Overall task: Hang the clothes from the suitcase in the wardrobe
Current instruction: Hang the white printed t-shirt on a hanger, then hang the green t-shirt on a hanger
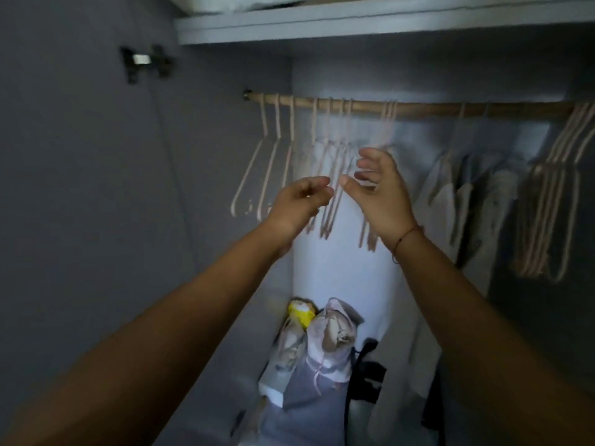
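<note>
**Both hands raised to the hangers in the wardrobe**

Both bare arms reach up into the grey wardrobe (80,156), and the hands meet near the middle of the view, a little toward 12 o'clock. The right hand (380,191) is spread, fingers apart and only loosely bent, holding nothing; a thin cord bracelet (406,237) sits on its wrist. The left hand (299,202), just at the 9 o'clock side of the right, has its fingers curled, with thumb and forefinger close together in front of a hanger. The blur makes it unclear whether they pinch it.

A wooden rod (425,107) runs across from 11 o'clock to 2 o'clock. Pale empty hangers (273,156) hang along it, and a tight bunch of hangers (547,204) hangs at 3 o'clock. Between that bunch and the right hand, at 2 o'clock, light clothes (495,201) hang on the rod.

A shelf (322,25) sits above at 12 o'clock, and a door hinge (145,61) shows at 10 o'clock. On the wardrobe floor at 6 o'clock stand tied cloth bags (331,336), with a yellow packet (301,312) just beside them.
</note>
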The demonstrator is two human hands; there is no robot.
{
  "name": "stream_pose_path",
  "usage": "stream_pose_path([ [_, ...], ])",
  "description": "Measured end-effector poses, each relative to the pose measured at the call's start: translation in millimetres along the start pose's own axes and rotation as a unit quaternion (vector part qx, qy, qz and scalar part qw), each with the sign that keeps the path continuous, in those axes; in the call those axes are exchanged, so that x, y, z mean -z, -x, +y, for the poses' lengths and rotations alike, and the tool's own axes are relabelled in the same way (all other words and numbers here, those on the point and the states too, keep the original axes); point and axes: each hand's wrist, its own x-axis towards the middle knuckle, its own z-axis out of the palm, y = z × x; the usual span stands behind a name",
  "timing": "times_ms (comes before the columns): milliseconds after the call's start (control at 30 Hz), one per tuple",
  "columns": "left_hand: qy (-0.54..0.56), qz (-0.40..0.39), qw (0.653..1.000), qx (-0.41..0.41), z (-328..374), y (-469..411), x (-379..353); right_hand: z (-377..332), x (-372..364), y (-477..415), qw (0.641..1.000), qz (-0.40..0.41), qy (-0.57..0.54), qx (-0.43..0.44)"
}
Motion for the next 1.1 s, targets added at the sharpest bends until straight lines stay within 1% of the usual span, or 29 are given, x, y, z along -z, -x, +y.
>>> stream_pose_path([
  [133,-0.035,0.078,0.996,0.014,-7.8,82.6,75.0,-32.5,-59.5,62.3,0.995,-0.092,-0.042,-0.007],
  [267,-0.059,0.109,0.99,0.064,-23.7,188.3,138.8,-58.9,-116.3,144.3,0.981,-0.176,-0.069,-0.03],
  [400,-0.067,0.133,0.983,0.112,-38.2,303.5,182.1,-81.5,-162.9,234.1,0.964,-0.245,-0.087,-0.055],
  [567,-0.047,0.207,0.965,0.152,-58.3,433.7,229.7,-108.8,-212.5,343.8,0.939,-0.318,-0.101,-0.085],
  [700,-0.058,0.259,0.943,0.199,-84.2,527.1,265.5,-120.7,-246.5,423.8,0.912,-0.383,-0.113,-0.098],
  [767,-0.055,0.296,0.926,0.226,-104.3,571.8,281.6,-119.2,-263.8,461.6,0.892,-0.426,-0.108,-0.102],
  [867,-0.041,0.359,0.893,0.27,-139.2,634.7,297.0,-103.8,-293.2,516.8,0.854,-0.495,-0.105,-0.12],
  [1000,0.001,0.461,0.825,0.329,-203.0,711.2,303.1,-63.0,-335.2,589.9,0.798,-0.573,-0.091,-0.163],
  [1100,0.019,0.502,0.777,0.38,-263.0,763.8,296.5,-20.2,-365.1,645.9,0.762,-0.621,-0.066,-0.172],
])
